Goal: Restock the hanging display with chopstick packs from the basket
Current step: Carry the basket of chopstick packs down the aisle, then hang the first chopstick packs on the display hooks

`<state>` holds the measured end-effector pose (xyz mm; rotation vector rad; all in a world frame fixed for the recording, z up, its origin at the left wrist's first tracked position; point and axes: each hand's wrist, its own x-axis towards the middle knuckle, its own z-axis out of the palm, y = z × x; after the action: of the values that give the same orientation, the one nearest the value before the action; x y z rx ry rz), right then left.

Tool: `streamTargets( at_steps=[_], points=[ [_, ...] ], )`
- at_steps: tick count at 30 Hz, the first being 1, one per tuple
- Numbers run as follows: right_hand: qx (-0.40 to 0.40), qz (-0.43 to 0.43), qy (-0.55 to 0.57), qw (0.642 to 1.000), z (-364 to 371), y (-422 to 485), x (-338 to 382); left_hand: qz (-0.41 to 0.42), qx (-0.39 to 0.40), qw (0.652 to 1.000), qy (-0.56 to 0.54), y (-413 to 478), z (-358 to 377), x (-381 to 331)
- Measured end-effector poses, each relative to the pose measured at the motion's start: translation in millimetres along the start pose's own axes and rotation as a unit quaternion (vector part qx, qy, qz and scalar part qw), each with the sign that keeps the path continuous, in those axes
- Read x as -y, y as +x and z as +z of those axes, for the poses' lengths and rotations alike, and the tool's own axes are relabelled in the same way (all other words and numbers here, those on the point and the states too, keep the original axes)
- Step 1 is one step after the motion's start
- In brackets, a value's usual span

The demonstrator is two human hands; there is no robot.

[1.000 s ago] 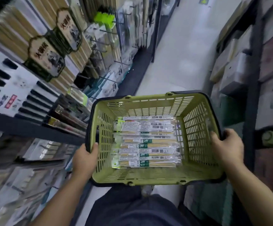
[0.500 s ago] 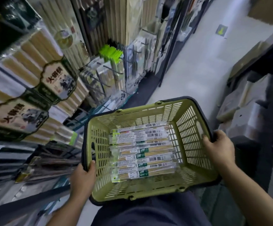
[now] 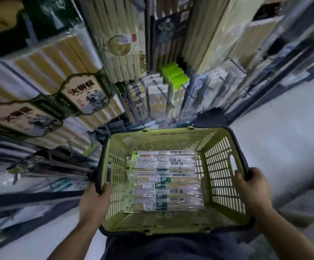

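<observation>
A green plastic basket (image 3: 225,182) with a dark rim is held in front of me at waist height. Several clear-wrapped chopstick packs (image 3: 163,182) lie flat across its bottom, stacked side by side. My left hand (image 3: 94,201) grips the left rim and my right hand (image 3: 253,188) grips the right rim. The hanging display (image 3: 160,96) stands ahead and to the left, with metal pegs carrying chopstick packs, some with bright green headers.
Large boxed chopstick sets (image 3: 85,94) with printed labels fill the shelves on the left. A dark shelf edge (image 3: 32,197) runs near my left hand. Pale aisle floor (image 3: 283,139) stretches to the right of the basket.
My view has turned left toward the hanging display, and the basket has swung with it. Both hands keep their grip on the rims.
</observation>
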<state>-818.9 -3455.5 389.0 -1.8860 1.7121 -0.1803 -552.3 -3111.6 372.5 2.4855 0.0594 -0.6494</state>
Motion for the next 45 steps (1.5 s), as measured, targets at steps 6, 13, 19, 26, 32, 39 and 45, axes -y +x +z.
streamTargets(
  at_steps=[6,13,19,26,32,39,45],
  points=[
    [0.13,-0.088,-0.045,0.987,12.4,103.0,0.1,-0.116,-0.093,0.987,-0.059,-63.3,57.8,-9.2],
    [0.185,-0.165,-0.079,0.966,49.0,158.4,-10.9,-0.215,-0.131,0.964,-0.08,-111.7,125.0,9.7],
    [0.183,-0.158,-0.125,0.962,107.4,167.3,-58.0,-0.241,-0.111,0.963,-0.043,-96.6,181.5,58.3],
    [0.178,-0.154,-0.14,0.962,187.9,179.4,-112.3,-0.253,-0.078,0.963,-0.044,-43.2,253.3,123.1],
    [0.177,-0.155,-0.144,0.961,288.5,201.2,-154.5,-0.261,-0.073,0.96,-0.074,21.1,329.8,184.0],
    [0.178,-0.171,-0.142,0.958,412.2,224.3,-196.6,-0.259,-0.091,0.959,-0.064,99.8,401.2,251.1],
    [0.14,-0.192,-0.144,0.961,471.1,232.7,-219.7,-0.243,-0.141,0.956,-0.085,134.5,438.9,289.7]
  ],
)
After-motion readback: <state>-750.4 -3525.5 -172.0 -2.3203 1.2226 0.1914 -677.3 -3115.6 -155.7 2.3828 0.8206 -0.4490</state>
